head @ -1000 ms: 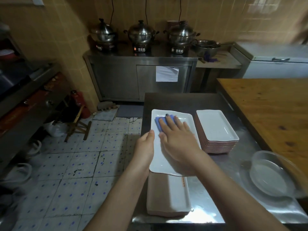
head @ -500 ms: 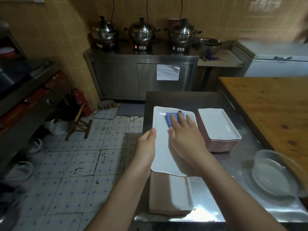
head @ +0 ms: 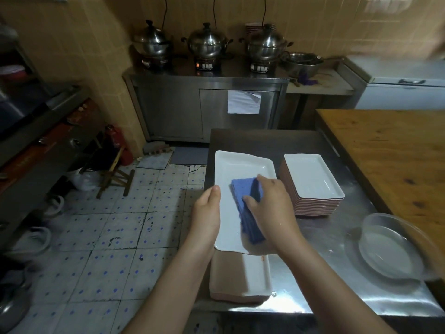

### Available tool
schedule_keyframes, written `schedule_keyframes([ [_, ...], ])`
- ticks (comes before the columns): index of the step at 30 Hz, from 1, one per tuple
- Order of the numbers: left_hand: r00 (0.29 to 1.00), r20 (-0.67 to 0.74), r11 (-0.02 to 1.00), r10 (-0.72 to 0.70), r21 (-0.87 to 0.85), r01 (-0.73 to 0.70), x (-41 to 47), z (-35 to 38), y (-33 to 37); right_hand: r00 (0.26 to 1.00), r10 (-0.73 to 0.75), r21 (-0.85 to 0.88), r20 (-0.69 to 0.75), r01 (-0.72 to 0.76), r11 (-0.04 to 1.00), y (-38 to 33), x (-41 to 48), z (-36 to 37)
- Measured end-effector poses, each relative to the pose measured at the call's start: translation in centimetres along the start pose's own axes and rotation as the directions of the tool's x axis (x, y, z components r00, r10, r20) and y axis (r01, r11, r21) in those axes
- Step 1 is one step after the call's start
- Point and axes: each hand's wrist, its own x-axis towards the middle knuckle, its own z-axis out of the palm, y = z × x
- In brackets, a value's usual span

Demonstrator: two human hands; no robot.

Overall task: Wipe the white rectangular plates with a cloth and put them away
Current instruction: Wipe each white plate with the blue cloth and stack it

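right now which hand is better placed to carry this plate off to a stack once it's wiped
Left, probably. The left hand holds the plate by its left edge, thumb along the rim, while the right hand is occupied gripping the blue cloth on it.

We find bare steel tabletop (head: 265,141) along its far edge and between the plate stack (head: 313,179) and the glass bowl (head: 368,227). A second stack (head: 252,273) fills the near-left corner, and a wooden counter (head: 385,153) lines the right edge.
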Motion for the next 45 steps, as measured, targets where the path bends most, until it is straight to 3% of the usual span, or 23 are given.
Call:
schedule_keyframes([
  [4, 0.999, -0.022, 1.0, -0.027, 0.012, 0.027, -0.8, 0.1, -1.3, 0.98, 0.168, 0.104, 0.11, -0.18, 0.978, 0.9, -0.3, -0.5],
  [6, 0.999, -0.024, 0.999, -0.044, 0.028, 0.045, -1.2, 0.0, -2.0, 0.962, 0.182, 0.249, 0.204, -0.231, 0.941, 1.5, -0.8, -0.8],
  [10, 0.995, -0.056, 0.992, -0.086, 0.089, 0.091, -1.5, -0.5, -4.0, 0.923, 0.134, 0.539, 0.361, -0.324, 0.777, 3.4, -1.5, -1.6],
  [15, 0.982, -0.067, 0.96, -0.175, 0.208, 0.186, -1.8, -1.5, -7.4, 0.881, 0.194, 0.648, 0.432, -0.453, 0.612, 6.2, -2.2, -1.3],
  [22, 0.967, -0.108, 0.895, -0.23, 0.366, 0.254, -0.4, -2.3, -11.7, 0.801, 0.294, 0.584, 0.521, -0.586, 0.562, 8.3, -3.7, 0.8],
  [29, 0.978, -0.135, 0.82, -0.16, 0.534, 0.208, 0.9, -1.9, -13.4, 0.776, 0.321, 0.566, 0.544, -0.621, 0.542, 8.9, -3.3, 2.1],
  [33, 0.995, -0.093, 0.557, 0.036, 0.828, 0.058, 0.9, -1.7, -13.4, 0.758, 0.35, 0.553, 0.55, -0.645, 0.528, 8.9, -2.8, 3.1],
  [36, 1.0, 0.0, 0.37, 0.022, 0.929, -0.008, 1.3, -2.3, -13.2, 0.756, 0.363, 0.55, 0.545, -0.649, 0.526, 9.0, -2.4, 3.9],
  [39, 0.995, 0.098, 0.258, -0.012, 0.962, -0.092, 2.3, -2.7, -12.9, 0.758, 0.368, 0.554, 0.538, -0.647, 0.524, 9.3, -2.0, 4.7],
  [45, 0.968, 0.208, 0.351, -0.14, 0.925, -0.147, 4.2, -3.7, -12.8, 0.741, 0.387, 0.541, 0.549, -0.668, 0.512, 9.6, -0.7, 6.0],
])
